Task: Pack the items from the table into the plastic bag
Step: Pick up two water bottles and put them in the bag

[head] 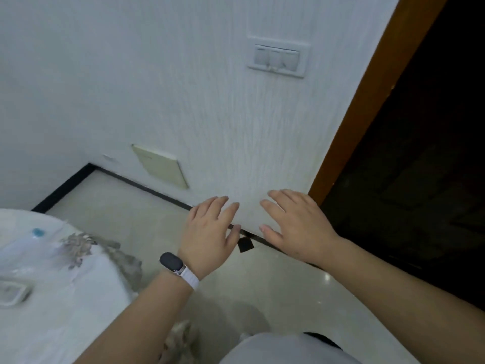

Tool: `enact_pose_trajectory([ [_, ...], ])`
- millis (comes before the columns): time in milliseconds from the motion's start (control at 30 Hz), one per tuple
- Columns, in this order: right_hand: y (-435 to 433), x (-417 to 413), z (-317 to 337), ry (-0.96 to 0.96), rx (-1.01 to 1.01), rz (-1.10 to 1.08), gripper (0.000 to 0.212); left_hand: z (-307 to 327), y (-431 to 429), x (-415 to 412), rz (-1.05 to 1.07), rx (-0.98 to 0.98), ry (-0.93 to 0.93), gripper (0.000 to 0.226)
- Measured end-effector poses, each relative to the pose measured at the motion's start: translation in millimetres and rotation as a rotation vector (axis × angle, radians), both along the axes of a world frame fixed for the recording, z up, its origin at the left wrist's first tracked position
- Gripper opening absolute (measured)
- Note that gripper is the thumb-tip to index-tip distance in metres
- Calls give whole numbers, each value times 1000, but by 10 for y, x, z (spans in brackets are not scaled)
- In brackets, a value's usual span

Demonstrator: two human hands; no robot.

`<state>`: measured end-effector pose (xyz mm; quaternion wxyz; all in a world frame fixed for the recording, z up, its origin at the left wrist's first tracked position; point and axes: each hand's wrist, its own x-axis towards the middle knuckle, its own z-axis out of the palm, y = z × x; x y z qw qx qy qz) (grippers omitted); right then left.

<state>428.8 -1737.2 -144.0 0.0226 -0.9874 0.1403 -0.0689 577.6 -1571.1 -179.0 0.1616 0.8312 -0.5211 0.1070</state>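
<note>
Much of the scene was blurred or cut off. Only the right part of the table (86, 298) was seen at the near left, the rest lying beyond the frame edge. On its white cloth, a clear item with a blue cap (38, 231) could be made out near the far side, too smeared to be identified, and a pale rectangular object (11, 294) was cut by the left edge. A crumpled clear film (23, 252) lay between them; whether this was the plastic bag could not be told. A grey floral pattern (84, 245) was printed along the cloth's drooping edge.

Both hands were held in the air over the floor, well apart from the table, palms down. The left hand (210, 236) was spread flat with nothing in it, a dark band (172, 262) with a white strap being worn at the wrist. The right hand (294, 227) was likewise spread and empty, just beside the left.

The floor (126, 206) was of pale glossy tile bordered by a black strip. A white wall (157, 88) stood behind, bearing a switch plate (278, 57) high up and a cream panel (160, 165) lower down. A brown door frame (367, 101) ran along the right, with darkness beyond it, in which nothing could be discerned.
</note>
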Motion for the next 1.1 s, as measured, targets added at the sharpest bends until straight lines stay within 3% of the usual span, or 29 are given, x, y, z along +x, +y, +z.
enact_pose_trajectory([
  [367, -501, 1885, -288, -76, 85, 359, 57, -124, 6, 1209, 385, 92, 17, 45],
  [633, -597, 3346, -251, -102, 150, 699, 56, 146, 89, 1852, 771, 164, 25, 46],
  [1100, 693, 4676, -297, -60, 203, 1176, 50, 21, 1201, 1998, 1381, 92, 112, 48],
])
